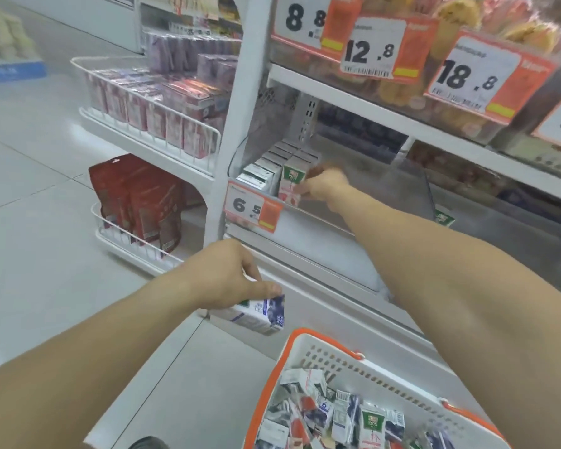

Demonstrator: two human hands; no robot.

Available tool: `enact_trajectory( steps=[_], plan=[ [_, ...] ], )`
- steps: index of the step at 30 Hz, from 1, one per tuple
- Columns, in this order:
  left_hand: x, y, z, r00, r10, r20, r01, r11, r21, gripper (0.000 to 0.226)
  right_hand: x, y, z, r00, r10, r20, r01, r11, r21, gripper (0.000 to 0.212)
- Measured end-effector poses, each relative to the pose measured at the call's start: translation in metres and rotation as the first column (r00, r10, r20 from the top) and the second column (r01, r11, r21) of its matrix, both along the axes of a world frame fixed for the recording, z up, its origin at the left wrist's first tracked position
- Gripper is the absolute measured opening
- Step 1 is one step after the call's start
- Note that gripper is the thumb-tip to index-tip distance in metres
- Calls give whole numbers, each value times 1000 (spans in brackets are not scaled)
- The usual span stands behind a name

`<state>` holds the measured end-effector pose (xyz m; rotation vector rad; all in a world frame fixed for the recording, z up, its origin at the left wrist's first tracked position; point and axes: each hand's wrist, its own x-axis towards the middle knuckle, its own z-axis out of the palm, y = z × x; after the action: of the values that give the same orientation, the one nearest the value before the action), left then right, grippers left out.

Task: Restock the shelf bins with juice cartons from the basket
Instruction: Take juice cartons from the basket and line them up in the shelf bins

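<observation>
My right hand (326, 186) reaches into the clear shelf bin (412, 189) and grips a red-and-green juice carton (290, 186), standing upright at the front of a row of cartons (272, 163). My left hand (230, 275) hovers lower down in front of the shelf and holds a blue-and-white juice carton (261, 315) tilted on its side. The white basket with orange rim (308, 345) sits at the bottom right, holding several mixed cartons (337, 419).
A price tag reading 6.5 (251, 207) hangs on the bin's front. Above are bins of snacks with orange price tags (373, 50). To the left, a white wire end rack (149, 102) carries packs and red bags (136, 196). Pale floor tiles (30, 189) stretch left.
</observation>
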<state>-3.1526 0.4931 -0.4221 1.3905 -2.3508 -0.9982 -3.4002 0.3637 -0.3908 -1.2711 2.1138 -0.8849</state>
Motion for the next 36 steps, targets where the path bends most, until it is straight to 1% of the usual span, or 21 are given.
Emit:
enact_trajectory(
  steps=[2,4,6,8,9,11,12,14,16,17,18,20,21,22,23,25,26,28,30,33,36],
  plan=[
    [-2,-3,-1,1000,6,-9,-6,1000,-6,46,-3,-19,-14,995,-4,-95,8,999,40,40],
    [-9,-2,-1,1000,-2,-22,2,1000,-8,44,-7,-32,-25,987,-13,-160,17,1000,24,51],
    [-20,1,0,999,-20,-39,20,1000,5,43,-1,-22,-14,971,6,-239,-1,1000,20,57],
    [-31,3,3,998,-52,-46,53,999,8,42,4,6,11,945,58,-323,-69,997,-22,48],
    [-35,4,4,996,-67,-50,68,998,6,41,6,26,25,943,83,-323,-115,990,-83,41],
    [-45,6,5,992,-95,-78,96,995,5,39,7,77,49,952,160,-259,-223,947,-233,23],
    [-49,7,4,988,-110,-107,113,993,16,39,5,106,56,943,227,-244,-287,925,-248,14],
    [-59,12,6,973,-151,-175,163,985,56,38,-8,162,57,902,359,-239,-396,909,-131,5],
    [-72,21,10,960,-204,-193,223,971,86,37,-26,216,49,874,429,-227,-421,903,85,9],
    [-80,27,13,954,-225,-198,248,963,101,36,-35,238,42,879,454,-148,-429,886,175,13],
    [-89,33,15,948,-239,-209,268,956,121,34,-42,258,36,894,448,9,-438,869,229,20],
    [-107,46,18,933,-273,-233,313,936,158,32,-57,290,23,860,370,352,-466,851,243,42],
    [-116,52,19,926,-294,-238,337,926,169,32,-64,302,16,826,332,456,-466,857,220,49],
    [-125,59,20,919,-313,-239,358,917,175,31,-69,313,9,806,308,506,-450,873,185,49],
    [-134,65,21,916,-324,-238,369,911,183,32,-72,322,2,806,280,521,-409,900,149,43],
    [-151,77,21,916,-324,-237,374,904,209,36,-78,338,-9,820,186,541,-281,954,99,29],
    [-158,82,21,916,-327,-233,377,899,222,38,-82,344,-14,810,135,571,-222,971,86,24],
    [-171,90,22,914,-352,-199,393,890,232,42,-91,356,-20,754,45,655,-122,990,72,18],
    [-181,97,23,912,-356,-204,401,881,251,44,-102,366,-23,693,-24,720,-47,996,78,19],
    [-196,108,25,902,-368,-228,421,869,261,52,-114,379,-25,625,-75,777,16,996,83,28],
    [-209,116,29,912,-374,-169,408,872,269,65,-127,387,-20,561,-93,822,44,996,82,26]
  ],
)
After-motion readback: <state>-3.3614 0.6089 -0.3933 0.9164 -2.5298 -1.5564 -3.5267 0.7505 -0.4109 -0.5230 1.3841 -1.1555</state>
